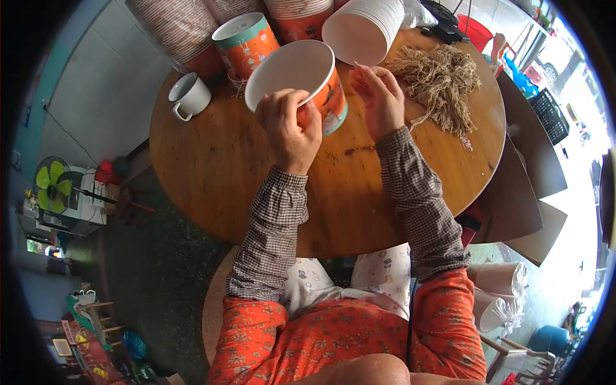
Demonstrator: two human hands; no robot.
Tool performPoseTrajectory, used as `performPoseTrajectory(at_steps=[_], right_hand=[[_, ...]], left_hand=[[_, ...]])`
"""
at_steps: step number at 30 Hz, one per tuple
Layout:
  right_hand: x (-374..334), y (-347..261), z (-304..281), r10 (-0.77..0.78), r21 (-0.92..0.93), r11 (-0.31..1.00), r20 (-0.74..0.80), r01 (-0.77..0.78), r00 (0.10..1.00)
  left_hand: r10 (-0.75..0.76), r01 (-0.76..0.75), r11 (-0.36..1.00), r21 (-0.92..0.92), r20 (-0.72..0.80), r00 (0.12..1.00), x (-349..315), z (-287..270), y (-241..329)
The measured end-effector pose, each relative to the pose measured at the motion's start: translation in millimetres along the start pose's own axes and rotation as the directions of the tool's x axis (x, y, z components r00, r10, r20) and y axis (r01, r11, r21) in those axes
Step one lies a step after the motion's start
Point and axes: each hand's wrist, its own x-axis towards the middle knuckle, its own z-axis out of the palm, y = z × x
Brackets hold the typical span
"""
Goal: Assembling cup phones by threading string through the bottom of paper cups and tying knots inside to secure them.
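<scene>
My left hand (290, 131) grips the near rim of a large orange paper bucket (332, 102) with a teal base, printed pictures and a white inside. The bucket is tilted, its mouth turned up toward me. Just off its right side, my right hand (382, 99) is raised with the fingers pinched together; whatever they hold, if anything, is too small to make out. A tangled bundle of beige cords (439, 83) lies on the round wooden table (333, 205), to the right of that hand.
Behind the held bucket stand another orange bucket (245, 48) and a white stack of nested buckets (359, 32) on its side. Wrapped bucket stacks (173, 32) fill the far left. A white enamel mug (190, 95) sits at the left edge. Cardboard flaps (507, 186) adjoin the table's right.
</scene>
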Motion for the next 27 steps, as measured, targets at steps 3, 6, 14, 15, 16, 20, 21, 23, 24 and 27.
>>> performPoseTrajectory(at_steps=[3,6,14,15,16,20,21,23,24,27], right_hand=[[-6.9,17.2,26.8,-0.020,0.004,1.000,0.062,0.020,0.998],[-28.3,25.2,36.0,-0.011,-0.072,0.997,0.123,0.021,0.992],[-39.7,12.6,31.6,0.013,-0.070,0.998,0.168,-0.001,0.986],[-40.3,11.3,31.4,-0.001,-0.131,0.991,0.179,0.025,0.984],[-40.9,9.8,30.8,-0.014,-0.190,0.980,0.191,0.051,0.982],[-42.2,6.0,31.1,0.028,-0.167,0.986,0.164,0.000,0.986],[-41.1,6.1,30.2,0.012,-0.171,0.985,0.154,0.015,0.988],[-38.6,8.0,28.1,-0.003,-0.175,0.984,0.146,0.029,0.989],[-37.2,9.9,27.0,-0.028,-0.193,0.980,0.148,0.057,0.989],[-36.4,11.7,25.2,-0.036,-0.221,0.973,0.150,0.069,0.988]], left_hand=[[-0.093,0.095,0.994,-0.060,0.028,0.995,-5.3,-3.4,-8.9],[-0.096,0.094,0.995,0.025,0.092,0.991,-5.4,-4.4,-9.8],[-0.173,0.177,0.981,-0.077,0.058,0.983,-3.2,-8.5,-24.2],[-0.197,0.204,0.974,-0.095,0.077,0.977,-2.9,-8.3,-22.1],[-0.186,0.191,0.980,-0.056,0.083,0.979,-3.5,-6.7,-19.2],[-0.169,0.179,0.980,-0.091,0.105,0.980,-2.8,-7.7,-11.9],[-0.153,0.162,0.983,-0.089,0.099,0.983,-2.4,-7.5,-9.9],[-0.136,0.144,0.986,-0.085,0.094,0.986,-2.5,-7.4,-8.7],[-0.133,0.141,0.987,-0.076,0.099,0.986,-2.5,-7.5,-8.7],[-0.123,0.130,0.989,-0.071,0.096,0.988,-1.2,-8.4,-5.5]])
